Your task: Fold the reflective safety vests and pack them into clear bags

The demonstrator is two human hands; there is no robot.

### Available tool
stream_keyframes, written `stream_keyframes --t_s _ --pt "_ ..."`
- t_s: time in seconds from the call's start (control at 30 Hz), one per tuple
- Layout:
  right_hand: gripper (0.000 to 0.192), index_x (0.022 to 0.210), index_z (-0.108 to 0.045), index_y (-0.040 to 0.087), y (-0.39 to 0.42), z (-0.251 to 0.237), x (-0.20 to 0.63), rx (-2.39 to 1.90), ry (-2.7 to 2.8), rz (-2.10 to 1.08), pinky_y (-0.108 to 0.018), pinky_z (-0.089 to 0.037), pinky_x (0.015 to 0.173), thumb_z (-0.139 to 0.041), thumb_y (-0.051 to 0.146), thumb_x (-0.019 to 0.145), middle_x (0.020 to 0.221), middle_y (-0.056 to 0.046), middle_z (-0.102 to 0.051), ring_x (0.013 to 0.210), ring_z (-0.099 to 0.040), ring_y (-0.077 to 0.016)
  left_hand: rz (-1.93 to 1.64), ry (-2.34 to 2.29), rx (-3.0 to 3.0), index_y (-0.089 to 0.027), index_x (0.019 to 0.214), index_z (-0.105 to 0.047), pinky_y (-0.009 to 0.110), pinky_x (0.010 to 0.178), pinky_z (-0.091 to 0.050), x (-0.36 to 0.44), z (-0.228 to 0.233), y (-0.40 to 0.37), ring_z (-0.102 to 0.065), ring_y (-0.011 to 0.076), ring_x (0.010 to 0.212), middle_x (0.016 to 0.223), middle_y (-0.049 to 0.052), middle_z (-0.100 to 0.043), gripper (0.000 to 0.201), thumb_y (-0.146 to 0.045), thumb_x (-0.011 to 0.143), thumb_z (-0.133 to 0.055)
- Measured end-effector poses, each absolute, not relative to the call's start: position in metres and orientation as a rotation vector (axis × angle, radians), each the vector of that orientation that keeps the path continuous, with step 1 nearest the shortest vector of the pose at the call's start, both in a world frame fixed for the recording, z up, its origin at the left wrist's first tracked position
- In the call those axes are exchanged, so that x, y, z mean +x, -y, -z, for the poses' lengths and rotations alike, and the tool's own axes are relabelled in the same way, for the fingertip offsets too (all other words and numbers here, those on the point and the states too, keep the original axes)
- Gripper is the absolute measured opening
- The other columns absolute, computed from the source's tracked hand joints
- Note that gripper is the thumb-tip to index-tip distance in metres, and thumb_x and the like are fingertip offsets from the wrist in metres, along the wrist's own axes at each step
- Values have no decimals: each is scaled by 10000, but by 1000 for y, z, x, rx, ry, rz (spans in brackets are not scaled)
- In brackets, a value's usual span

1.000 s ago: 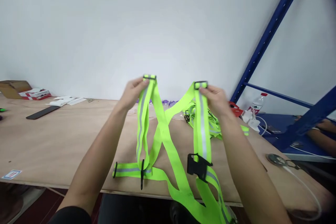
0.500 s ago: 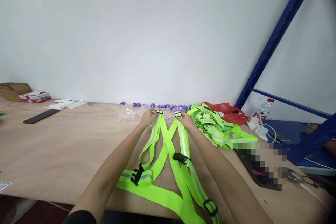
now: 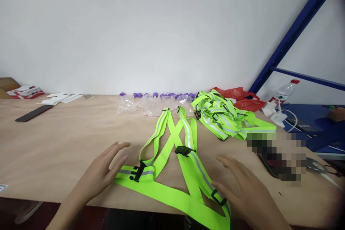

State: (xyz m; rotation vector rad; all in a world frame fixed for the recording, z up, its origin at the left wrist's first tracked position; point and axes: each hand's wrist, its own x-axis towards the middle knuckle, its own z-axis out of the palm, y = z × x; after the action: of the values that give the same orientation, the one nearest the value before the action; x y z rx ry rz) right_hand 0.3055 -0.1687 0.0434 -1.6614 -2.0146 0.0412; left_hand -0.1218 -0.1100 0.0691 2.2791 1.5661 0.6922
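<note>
Both hands are open and holding nothing. My left hand (image 3: 104,170) hovers palm-down with fingers spread, just left of the near end of the reflective strap vest (image 3: 172,151), its fingertips close to the waist band but, as far as I can tell, not pressing on it. My right hand (image 3: 244,190) is likewise spread and loose at the near right, just beside the strap that runs off the near edge of the surface (image 3: 59,154); whether it brushes the webbing I cannot tell.

The vest lies flat in the middle of the surface, its two shoulder straps crossing and running to the far side, with a black buckle (image 3: 138,171) on the near left band, a second black clip (image 3: 184,150) on the right strap and a black slider (image 3: 217,197) near my right hand.

I judge it very light and wholly limp: thin fluorescent webbing with a grey reflective stripe, which will sag and twist as soon as it is lifted from one point. It should not be fragile or slippery. I would take it by pinching the webbing at two places at once, best at the far strap ends or beside the hard plastic buckles, which give the firmest purchase.

A heap of similar straps (image 3: 223,116) lies far right, with a red bag (image 3: 244,100) behind it and clear pouches (image 3: 151,106) along the far edge.
</note>
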Motion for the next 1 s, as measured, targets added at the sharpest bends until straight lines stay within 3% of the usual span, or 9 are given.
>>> stream_keyframes --t_s 0.13,0.23,0.33,0.5,0.67,0.83,1.0 --pt "666 1371 -534 352 208 -2 318 -1726 2030 -94 -511 -610 755 -708 540 756 1187 -93 -725 999 -715 -384 -593 -1446 2308 -361 1442 -481 385 1048 -506 -135 -44 132 -550 280 1312 1462 36 -547 562 -410 901 -626" --pt "705 1409 -498 373 209 4 313 -1719 2024 -170 -516 -621 716 -715 524 755 1154 -85 -740 975 -723 -393 -561 -1422 2305 -379 1380 -563 387 1060 -499 -140 -32 134 -547 273 1313 1447 35 -561 500 -413 888 -649" --pt "579 1351 -548 378 204 -6 301 -1684 2047 -236 -483 -628 741 -680 502 801 1159 -59 -742 994 -724 -362 -566 -1462 2295 -362 1264 -665 365 1036 -514 -147 -24 133 -599 255 1239 1348 38 -632 352 -431 927 -591" --pt "369 1232 -641 327 193 -18 296 -1672 2110 -344 -398 -630 770 -555 427 887 1180 -39 -737 1000 -729 -288 -633 -1543 2220 -325 1262 -667 392 1014 -521 -152 -20 133 -612 276 1195 1290 63 -658 401 -496 904 -611" --pt "378 1218 -665 273 186 -17 310 -1707 2081 -391 -427 -587 903 -524 410 895 1229 -74 -711 1102 -686 -299 -617 -1475 2112 -323 1361 -580 435 1008 -528 -156 -32 140 -598 297 1231 1364 62 -625 518 -439 865 -674" --pt "354 1216 -664 312 176 -31 323 -1667 2168 -522 -406 -588 891 -568 391 885 1199 -53 -728 1067 -703 -299 -735 -1373 1945 -340 1278 -637 407 1032 -519 -161 -37 145 -599 287 1250 1352 30 -642 401 -426 886 -652" --pt "423 1283 -616 296 158 -47 342 -1577 2166 -218 -404 -553 986 -558 376 872 1276 -55 -688 1155 -668 -281 -1028 -1478 1863 -314 1138 -733 396 924 -587 -168 -27 145 -660 327 1150 1225 43 -718 371 -499 817 -716"
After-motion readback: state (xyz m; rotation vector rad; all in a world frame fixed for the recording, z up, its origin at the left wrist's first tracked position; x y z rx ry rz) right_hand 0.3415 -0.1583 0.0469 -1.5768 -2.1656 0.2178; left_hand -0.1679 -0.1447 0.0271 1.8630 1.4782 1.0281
